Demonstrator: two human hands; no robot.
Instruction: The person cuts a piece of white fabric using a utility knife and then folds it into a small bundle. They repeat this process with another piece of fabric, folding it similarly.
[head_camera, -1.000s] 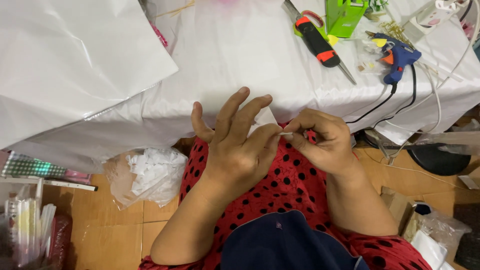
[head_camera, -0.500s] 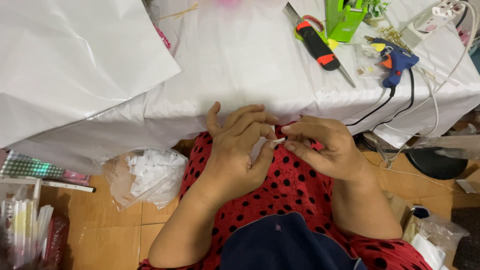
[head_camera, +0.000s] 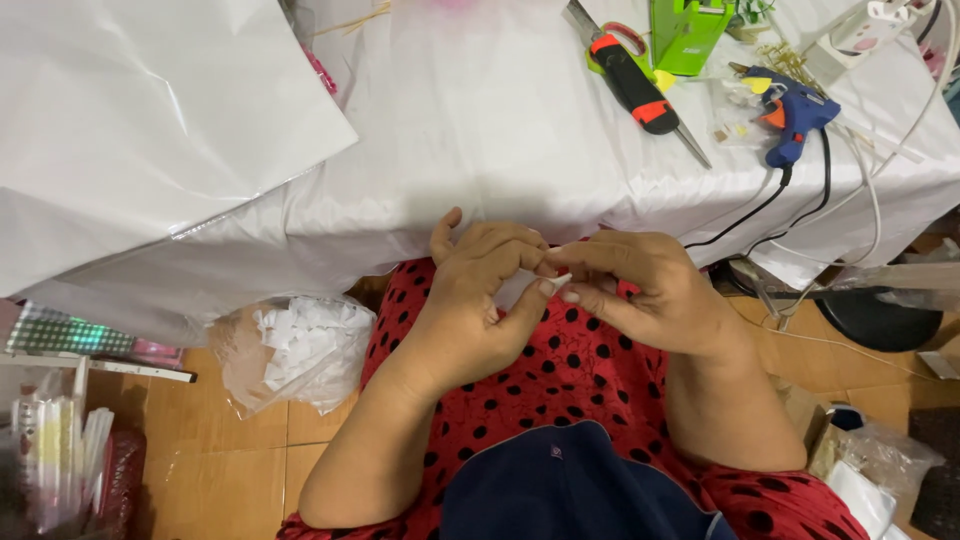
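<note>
A view from above of a seated person's two hands, meeting over a lap in red cloth (head_camera: 590, 385) with black dots; both hands pinch one small white piece (head_camera: 561, 280), held between them just below the edge of the table (head_camera: 480, 130). The left hand (head_camera: 480, 300) is curled, its thumb and fingertips closed on the near end of the piece; the right hand (head_camera: 650, 295) is curled too, its fingertips closed on the other end, so the two hands touch at the fingertips; what the piece is made of is too small to tell.

The table is covered with a white sheet; a large white folded sheet (head_camera: 150, 110) lies on its left part. At the far right of the table lie a screwdriver (head_camera: 630, 85) with a black and orange grip, a green box (head_camera: 688, 32), and a blue glue gun (head_camera: 795, 115) with a black cord (head_camera: 770, 200) running off the edge; all are well apart from the hands.

On the tiled floor (head_camera: 230, 450) to the left of the lap sits a clear bag (head_camera: 295, 350) of white scraps; further left stands a bundle of clear sticks (head_camera: 60, 460).
</note>
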